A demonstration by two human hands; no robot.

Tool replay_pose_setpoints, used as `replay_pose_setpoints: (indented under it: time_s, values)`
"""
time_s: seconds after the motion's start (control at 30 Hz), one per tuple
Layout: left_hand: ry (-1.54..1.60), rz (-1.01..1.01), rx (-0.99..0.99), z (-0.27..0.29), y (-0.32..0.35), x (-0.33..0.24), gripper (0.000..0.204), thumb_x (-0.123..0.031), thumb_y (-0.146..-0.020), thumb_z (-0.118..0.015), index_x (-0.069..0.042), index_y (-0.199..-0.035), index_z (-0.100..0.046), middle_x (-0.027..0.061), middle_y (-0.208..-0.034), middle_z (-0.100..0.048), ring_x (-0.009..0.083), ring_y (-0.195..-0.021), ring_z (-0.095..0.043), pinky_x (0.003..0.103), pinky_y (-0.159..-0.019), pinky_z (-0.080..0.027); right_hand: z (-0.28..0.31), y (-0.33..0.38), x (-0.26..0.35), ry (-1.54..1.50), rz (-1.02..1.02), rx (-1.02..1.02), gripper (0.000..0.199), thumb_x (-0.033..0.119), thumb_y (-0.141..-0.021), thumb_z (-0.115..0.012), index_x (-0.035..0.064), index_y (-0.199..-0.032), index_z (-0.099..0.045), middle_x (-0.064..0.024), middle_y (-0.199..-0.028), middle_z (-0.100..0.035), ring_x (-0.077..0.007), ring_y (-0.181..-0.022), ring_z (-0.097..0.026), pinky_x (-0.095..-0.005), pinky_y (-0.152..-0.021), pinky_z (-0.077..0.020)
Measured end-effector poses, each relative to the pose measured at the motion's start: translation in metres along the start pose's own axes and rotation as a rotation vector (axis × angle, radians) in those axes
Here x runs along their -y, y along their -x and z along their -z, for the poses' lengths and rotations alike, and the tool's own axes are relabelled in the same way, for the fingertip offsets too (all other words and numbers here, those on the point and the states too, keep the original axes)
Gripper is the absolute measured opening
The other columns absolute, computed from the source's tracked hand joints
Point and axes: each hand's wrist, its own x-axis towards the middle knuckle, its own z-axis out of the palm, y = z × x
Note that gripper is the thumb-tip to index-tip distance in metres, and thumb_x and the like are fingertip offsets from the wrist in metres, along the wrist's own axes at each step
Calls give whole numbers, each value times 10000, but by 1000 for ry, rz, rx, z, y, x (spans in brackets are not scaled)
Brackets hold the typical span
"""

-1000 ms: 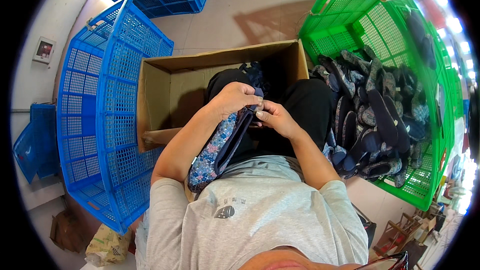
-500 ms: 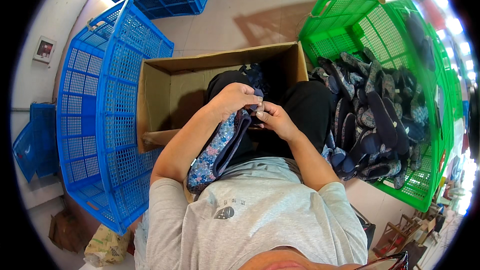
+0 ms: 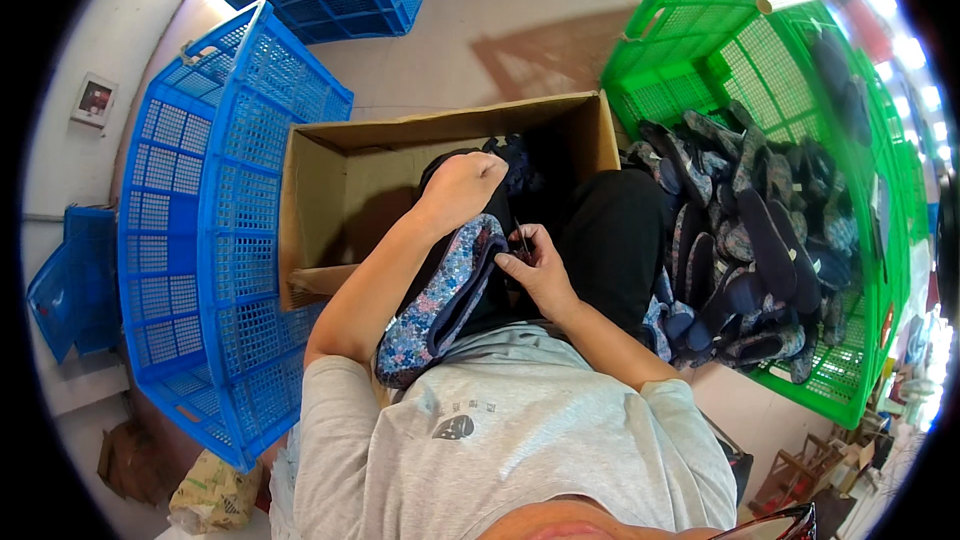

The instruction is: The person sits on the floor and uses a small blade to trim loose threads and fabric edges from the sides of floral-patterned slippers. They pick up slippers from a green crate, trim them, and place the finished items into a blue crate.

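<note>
1. the left hand is closed in a fist over the top end of a floral-patterned blue and pink fabric slipper, which runs down toward the person's grey t-shirt.
2. the right hand is curled, fingertips pinched on something small and dark at the slipper's edge; what it is cannot be told.
3. an open brown cardboard box lies at 12 o'clock of the hands.
4. a blue plastic lattice crate stands at 9 o'clock.
5. a green plastic lattice crate at 3 o'clock holds a heap of dark slippers.

Blue crates left; green crate right; cardboard box between.
</note>
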Motion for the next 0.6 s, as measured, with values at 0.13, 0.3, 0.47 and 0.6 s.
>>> replay_pose_setpoints:
  time_s: [0.13,0.3,0.47,0.6]
  values:
    - [25,-131,-32,10,39,-18,447,-243,-852,-608,33,-1203,-619,216,-1092,-666,366,-1029,-631,390,-974,-470,-8,-2,2,82,3,-43,322,78,-853,-728,68,-1086,-507,23,-913,-516,-53,-788,-475,-215,-712,-429]
    - [-382,-249,-33,4,94,-38,676,-110,-765,-643,46,-1391,-440,238,-1315,-551,369,-1221,-535,408,-1017,-458,-14,-3,14,198,13,-84,318,18,-815,-662,60,-1093,-513,2,-915,-518,-66,-808,-487,-228,-731,-439]
    - [-400,-228,-106,-15,100,-24,660,-23,-711,-630,91,-1338,-457,260,-1313,-538,378,-1209,-542,411,-1027,-452,-25,-8,12,287,80,-134,367,62,-795,-693,36,-1110,-504,-46,-939,-562,-106,-806,-528,-270,-736,-469]
    - [-401,-216,-130,-23,96,-16,675,-23,-687,-647,85,-1327,-465,248,-1321,-530,379,-1248,-506,428,-1059,-416,-30,-11,9,448,73,-177,472,163,-773,-744,31,-1147,-488,-117,-1003,-566,-202,-845,-564,-337,-766,-485]
